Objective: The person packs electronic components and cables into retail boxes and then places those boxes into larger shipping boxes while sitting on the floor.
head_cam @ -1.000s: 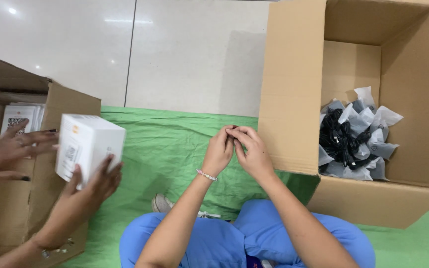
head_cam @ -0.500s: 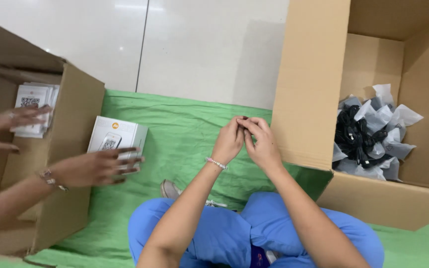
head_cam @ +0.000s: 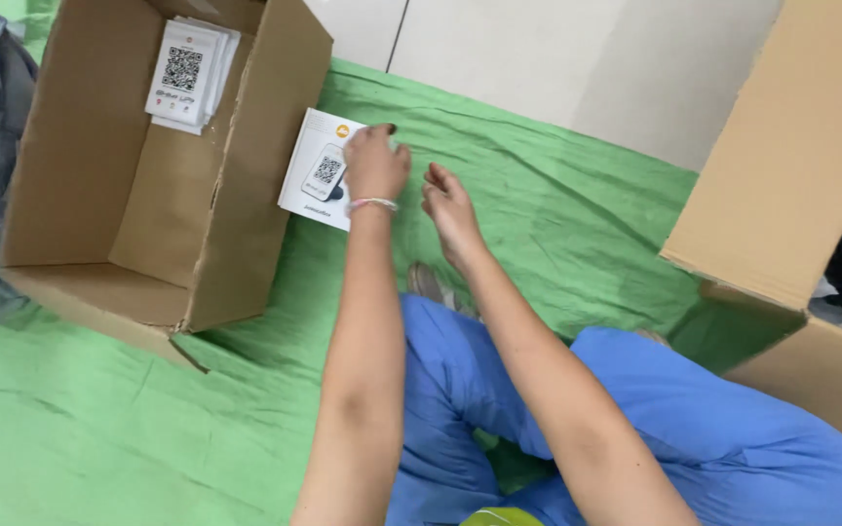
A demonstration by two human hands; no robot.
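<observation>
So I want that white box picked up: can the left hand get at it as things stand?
Probably yes. The left hand already lies over the right edge of the small white box on the green cloth, with nothing between them; the right hand hovers beside it.

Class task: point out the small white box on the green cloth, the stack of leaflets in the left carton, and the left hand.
small white box point(head_cam: 316, 170), head view, printed top face.
stack of leaflets point(head_cam: 190, 70), head view, top sheet.
left hand point(head_cam: 374, 164), head view, back of hand.

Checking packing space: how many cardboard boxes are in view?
2. One open cardboard box lies at left on the green cloth; the other cardboard box is at right, partly cropped.
</observation>
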